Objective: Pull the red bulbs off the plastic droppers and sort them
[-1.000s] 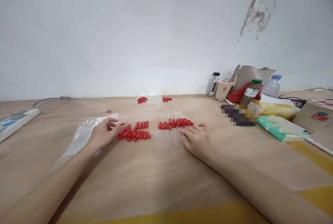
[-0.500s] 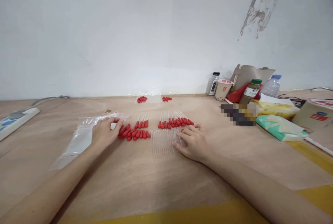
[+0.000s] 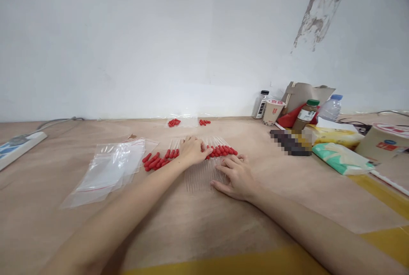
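My left hand (image 3: 193, 150) lies over the row of red-bulbed glass droppers, thumb apart from the fingers and beside a red bulb. It hides part of the row. To its right, several finished-looking droppers (image 3: 220, 150) lie side by side, bulbs toward me. My right hand (image 3: 238, 177) rests on the table with fingers apart, its fingertips at the right side of a row of bare clear glass tubes (image 3: 200, 177). Loose red rubber bulbs (image 3: 153, 162) lie in a pile left of my left forearm, which covers some of them.
Clear zip bags (image 3: 108, 168) lie at left, near a power strip (image 3: 22, 147). Two small groups of red pieces (image 3: 174, 122) sit by the wall. At right stand a paper cup (image 3: 273, 112), bottles (image 3: 307, 115), tissue packs (image 3: 341, 158) and a large tub (image 3: 383, 143).
My left hand has moved right, from the loose red bulbs beside the zip bags to over the dropper row. My right hand has stayed almost in place at the glass tubes.
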Demonstrator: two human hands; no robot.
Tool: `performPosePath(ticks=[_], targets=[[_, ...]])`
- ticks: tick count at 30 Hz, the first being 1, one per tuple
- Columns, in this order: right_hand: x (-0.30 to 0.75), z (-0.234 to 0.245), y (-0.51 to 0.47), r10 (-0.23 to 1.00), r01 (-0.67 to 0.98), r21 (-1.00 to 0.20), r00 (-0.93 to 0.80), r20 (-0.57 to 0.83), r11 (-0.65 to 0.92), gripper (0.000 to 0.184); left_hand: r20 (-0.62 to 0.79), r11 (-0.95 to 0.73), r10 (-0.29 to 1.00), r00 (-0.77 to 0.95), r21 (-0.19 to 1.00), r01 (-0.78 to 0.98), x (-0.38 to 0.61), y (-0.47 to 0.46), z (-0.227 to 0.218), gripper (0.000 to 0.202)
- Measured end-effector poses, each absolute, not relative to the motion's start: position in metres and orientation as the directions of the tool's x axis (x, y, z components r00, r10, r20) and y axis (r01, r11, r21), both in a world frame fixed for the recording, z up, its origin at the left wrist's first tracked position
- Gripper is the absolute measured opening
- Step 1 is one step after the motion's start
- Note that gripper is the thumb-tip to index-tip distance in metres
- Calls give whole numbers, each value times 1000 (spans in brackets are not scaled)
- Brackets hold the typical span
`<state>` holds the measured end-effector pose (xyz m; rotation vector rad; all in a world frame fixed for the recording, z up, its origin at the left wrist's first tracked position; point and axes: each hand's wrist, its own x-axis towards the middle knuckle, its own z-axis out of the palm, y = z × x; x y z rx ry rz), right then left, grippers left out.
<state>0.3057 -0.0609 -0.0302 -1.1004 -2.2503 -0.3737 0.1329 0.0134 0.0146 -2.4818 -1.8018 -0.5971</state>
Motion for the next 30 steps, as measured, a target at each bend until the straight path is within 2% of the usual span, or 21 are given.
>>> performPosePath(ticks=[3, 10, 16, 19, 22, 25, 27, 30], targets=[[306, -31, -60, 625, 789, -11, -477, 618, 614, 37, 278, -316, 927, 252, 218, 923, 139, 23, 10, 42], [305, -30, -60, 602, 780, -31, -456, 656, 625, 38, 275, -273, 941, 197, 276, 922, 142, 25, 4, 32], [308, -28, -59, 565, 800, -113, -308, 766, 590, 25, 356, -224, 930, 91, 353, 908, 129, 3, 11, 27], [309, -27, -57, 520, 810, -156, -202, 830, 565, 23, 480, -360, 862, 164, 350, 865, 103, -20, 16, 22], [310, -26, -56, 446, 820, -125, -170, 879, 559, 37, 628, -614, 688, 364, 235, 754, 74, -42, 19, 18], [308, -22, -57, 396, 815, -6, -275, 876, 580, 51, 642, -729, 562, 521, 88, 679, 53, -60, 21, 12], [307, -21, -58, 384, 793, 70, -368, 847, 605, 49, 636, -768, 504, 584, 20, 640, 46, -68, 21, 9], [304, -21, -60, 373, 768, 120, -434, 820, 629, 43, 644, -793, 435, 629, -57, 607, 43, -73, 19, 8]])
